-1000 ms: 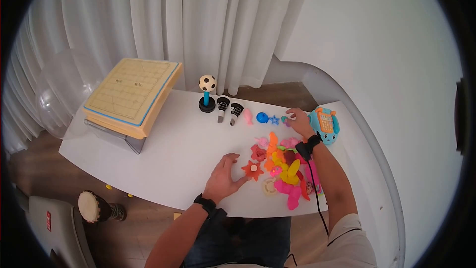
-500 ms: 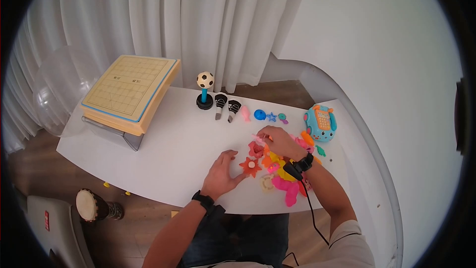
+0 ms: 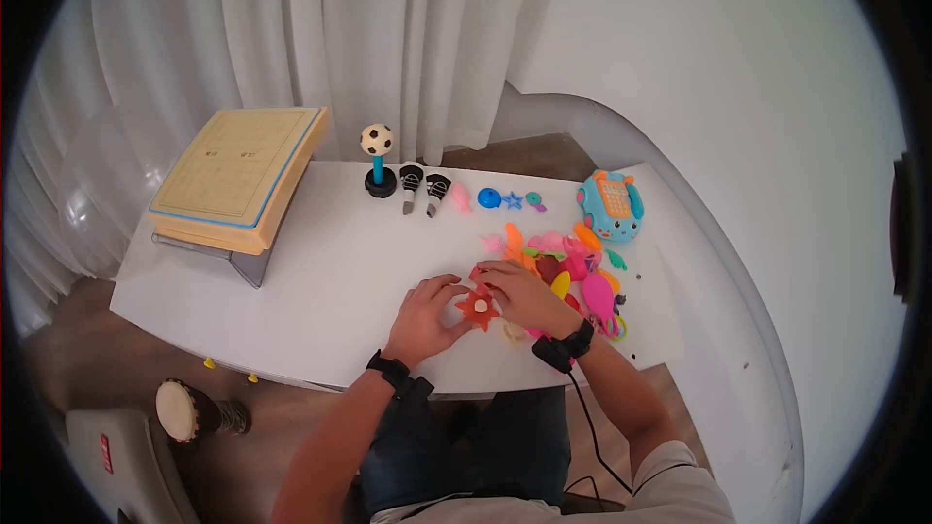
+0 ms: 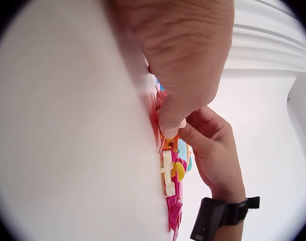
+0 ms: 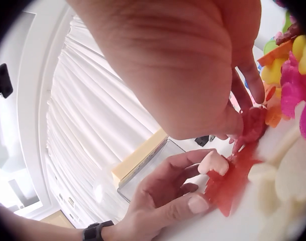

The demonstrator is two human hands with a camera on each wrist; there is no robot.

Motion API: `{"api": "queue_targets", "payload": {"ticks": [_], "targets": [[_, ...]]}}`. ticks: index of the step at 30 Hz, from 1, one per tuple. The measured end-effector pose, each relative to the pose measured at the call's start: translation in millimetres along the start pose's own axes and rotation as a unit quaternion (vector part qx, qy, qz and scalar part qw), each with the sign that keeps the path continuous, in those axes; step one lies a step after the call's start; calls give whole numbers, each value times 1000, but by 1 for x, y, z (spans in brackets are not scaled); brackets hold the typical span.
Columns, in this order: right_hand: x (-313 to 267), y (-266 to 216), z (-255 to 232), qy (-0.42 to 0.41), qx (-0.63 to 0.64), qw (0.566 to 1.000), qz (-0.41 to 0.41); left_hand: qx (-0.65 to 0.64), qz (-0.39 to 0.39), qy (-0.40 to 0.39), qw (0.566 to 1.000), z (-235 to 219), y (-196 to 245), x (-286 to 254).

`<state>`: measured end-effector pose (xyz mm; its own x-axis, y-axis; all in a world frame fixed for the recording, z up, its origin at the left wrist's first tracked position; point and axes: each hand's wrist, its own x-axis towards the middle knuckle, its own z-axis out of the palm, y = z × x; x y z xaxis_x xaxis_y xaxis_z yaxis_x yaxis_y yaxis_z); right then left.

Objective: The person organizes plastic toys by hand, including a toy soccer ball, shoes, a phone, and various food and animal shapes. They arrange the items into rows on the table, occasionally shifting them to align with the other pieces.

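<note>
Hands have converged on red flowers beside the toy pile

- Red flower, star-like, with pointed petals and a raised pale pinkish centre; lying face up on the counter, toward the near edge and right of the middle.
- Darker red piece, lumpy and folded; pinched in the right grip, partly hidden, close by the flower's far side.

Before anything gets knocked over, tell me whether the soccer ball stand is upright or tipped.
Upright: the ball sits atop the blue post, above its black base.
</note>
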<state>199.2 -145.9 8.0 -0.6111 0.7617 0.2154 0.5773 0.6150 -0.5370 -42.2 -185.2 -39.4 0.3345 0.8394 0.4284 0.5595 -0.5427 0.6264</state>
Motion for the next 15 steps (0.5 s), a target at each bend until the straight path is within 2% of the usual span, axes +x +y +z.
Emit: {"api": "queue_targets", "payload": {"ticks": [2,4,6,8,10,12,15], "targets": [[-8,-17,7,67,-59,996,-3,12,21,-15,1000,-2,2,-1],[-16,-33,12,97,-65,993,-5,25,43,-29,998,-4,3,0],[-26,-45,24,129,-44,991,-19,-39,30,-13,999,0,0,-3],[-30,-50,36,137,-29,990,-1,-56,49,-21,997,-1,-5,-2],[-30,-52,40,105,-16,994,26,-76,65,-29,995,-7,-7,-2],[-26,-48,42,104,-3,994,41,-127,6,-105,986,-22,1,-3],[-22,-51,31,104,54,992,52,-145,-26,-106,983,-32,-2,-17]]}}
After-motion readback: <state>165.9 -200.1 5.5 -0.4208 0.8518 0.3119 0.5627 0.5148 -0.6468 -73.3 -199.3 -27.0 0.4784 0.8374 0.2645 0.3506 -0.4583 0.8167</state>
